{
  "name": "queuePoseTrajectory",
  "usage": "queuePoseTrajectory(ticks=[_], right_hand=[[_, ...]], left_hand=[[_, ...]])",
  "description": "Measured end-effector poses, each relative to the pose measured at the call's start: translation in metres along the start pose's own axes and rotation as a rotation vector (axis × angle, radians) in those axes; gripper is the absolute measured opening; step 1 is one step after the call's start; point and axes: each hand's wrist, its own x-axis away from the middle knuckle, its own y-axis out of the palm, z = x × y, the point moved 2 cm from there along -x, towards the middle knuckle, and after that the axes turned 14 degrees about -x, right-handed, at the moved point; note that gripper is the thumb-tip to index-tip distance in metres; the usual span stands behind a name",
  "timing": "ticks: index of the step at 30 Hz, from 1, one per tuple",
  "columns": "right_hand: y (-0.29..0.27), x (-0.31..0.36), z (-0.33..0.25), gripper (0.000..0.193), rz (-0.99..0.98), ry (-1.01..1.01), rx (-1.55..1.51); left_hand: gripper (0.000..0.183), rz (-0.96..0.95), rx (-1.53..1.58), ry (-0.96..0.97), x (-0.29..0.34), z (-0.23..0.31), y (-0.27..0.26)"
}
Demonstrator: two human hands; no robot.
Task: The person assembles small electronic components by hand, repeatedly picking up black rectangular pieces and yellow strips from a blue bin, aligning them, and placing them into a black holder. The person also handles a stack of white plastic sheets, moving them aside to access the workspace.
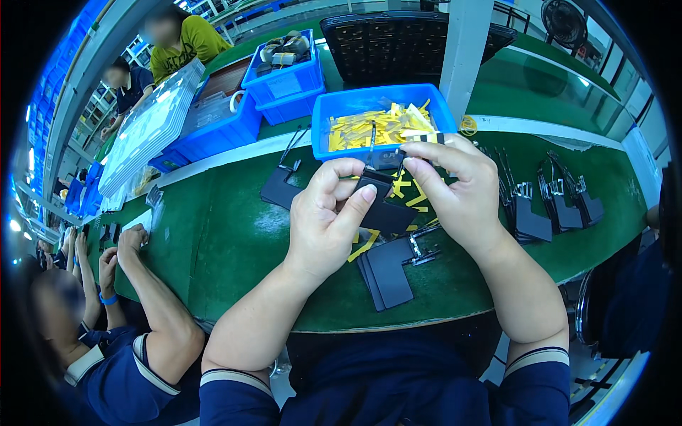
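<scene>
Above the table, my left hand [323, 220] grips a flat black L-shaped part [391, 215] between thumb and fingers. My right hand [455, 174] is closed in a pinch at the part's upper end, near a thin black cable; exactly what lies between its fingertips is hidden. Just below, several similar black parts [387, 280] with cables lie stacked on the green table. Loose yellow strips [399, 186] are scattered behind and under my hands. Beyond them stands a blue bin [320, 131] holding many yellow strips [376, 126].
More black cabled parts lie in groups [533, 221] at right, and another part [275, 189] lies left of my hands. Blue crates [284, 89] stand at back left. A pale post [465, 57] rises behind the bin. A co-worker's arm [160, 298] rests at left.
</scene>
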Motion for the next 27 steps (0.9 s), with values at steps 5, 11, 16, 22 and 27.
queuePoseTrajectory(ticks=[5, 11, 16, 22, 27], right_hand=[[0.001, 0.000, 0.004, 0.013, -0.036, 0.222, -0.207], [0.004, 0.003, 0.001, 0.013, -0.054, 0.207, -0.171], [0.003, 0.003, -0.002, 0.010, -0.088, 0.160, -0.124], [0.007, 0.004, 0.005, 0.010, -0.040, 0.251, -0.341], [0.002, 0.003, 0.009, 0.011, -0.120, 0.432, -0.518]], left_hand=[[0.022, -0.005, -0.002, -0.010, -0.001, -0.001, -0.001], [0.021, -0.059, -0.048, -0.072, -0.003, 0.002, -0.003], [0.021, -0.057, -0.052, -0.055, -0.002, 0.000, -0.002], [0.021, -0.108, 0.132, -0.059, -0.004, 0.002, -0.001], [0.022, -0.155, 0.249, -0.098, -0.004, 0.000, -0.001]])
